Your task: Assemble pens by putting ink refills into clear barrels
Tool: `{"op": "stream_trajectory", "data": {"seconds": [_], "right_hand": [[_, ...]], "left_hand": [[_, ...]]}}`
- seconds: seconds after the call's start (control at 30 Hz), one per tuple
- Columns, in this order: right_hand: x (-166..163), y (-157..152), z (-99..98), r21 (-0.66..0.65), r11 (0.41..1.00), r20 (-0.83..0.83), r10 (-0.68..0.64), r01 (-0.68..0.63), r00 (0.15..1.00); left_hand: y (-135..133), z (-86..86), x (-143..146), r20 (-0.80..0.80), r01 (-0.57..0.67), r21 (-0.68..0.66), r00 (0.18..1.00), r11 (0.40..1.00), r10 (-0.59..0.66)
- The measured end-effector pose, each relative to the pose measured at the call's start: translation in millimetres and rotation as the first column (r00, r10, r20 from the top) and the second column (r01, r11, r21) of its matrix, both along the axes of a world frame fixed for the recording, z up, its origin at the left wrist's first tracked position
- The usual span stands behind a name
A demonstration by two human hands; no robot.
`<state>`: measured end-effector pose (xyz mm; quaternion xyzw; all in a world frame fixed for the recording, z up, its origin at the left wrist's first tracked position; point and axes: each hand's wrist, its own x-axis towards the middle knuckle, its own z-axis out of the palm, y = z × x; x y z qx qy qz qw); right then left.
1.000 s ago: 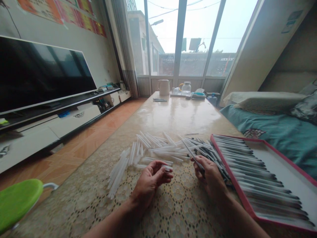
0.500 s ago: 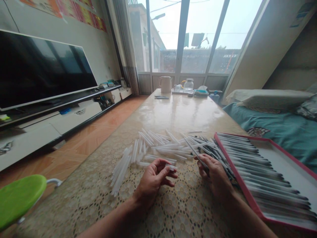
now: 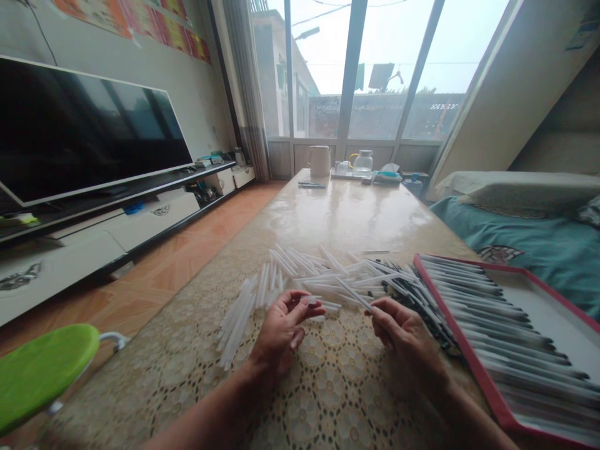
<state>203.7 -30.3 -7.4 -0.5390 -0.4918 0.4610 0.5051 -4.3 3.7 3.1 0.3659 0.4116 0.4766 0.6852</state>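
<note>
My left hand point(image 3: 284, 331) pinches a small white cap point(image 3: 313, 301) between thumb and fingers, just in front of a scattered pile of white tubes point(image 3: 300, 278) on the table. My right hand point(image 3: 403, 334) is closed on a thin white tube point(image 3: 354, 295) that points up and to the left. Beside that hand lies a heap of dark-tipped pens point(image 3: 412, 294). To the right, a red-edged tray point(image 3: 487, 400) holds several pens in a row.
The long table point(image 3: 342, 212) wears a lace-pattern cover; a white jug point(image 3: 320, 160), a glass kettle point(image 3: 364, 162) and a tray stand at its far end. A green stool point(image 3: 44, 369) is at lower left, a TV point(image 3: 84, 131) left, a teal bed point(image 3: 539, 250) right.
My left hand has lifted slightly and moved toward the pile with the cap. My right hand has shifted a little left, its tube now lower. The view has panned slightly.
</note>
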Motion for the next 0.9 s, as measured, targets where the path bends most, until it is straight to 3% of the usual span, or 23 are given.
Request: {"op": "stream_trajectory", "data": {"seconds": [0.23,0.47,0.9], "right_hand": [[0.6,-2.7,-1.1,0.069,0.992,0.225,0.084,-0.102,0.971],[2.8,-5.8,6.0,0.148,0.975,0.486,0.074,-0.165,0.871],[6.3,-6.6,6.2,0.156,0.965,0.62,0.071,-0.211,0.782]], "left_hand": [[-0.6,0.1,0.5,0.001,-0.022,-0.03,1.0,0.999,0.022],[2.6,2.1,-1.7,-0.043,-0.052,-0.038,0.998,0.998,0.05],[-3.0,3.7,2.6,-0.154,0.019,0.017,0.988,1.0,-0.016]]}}
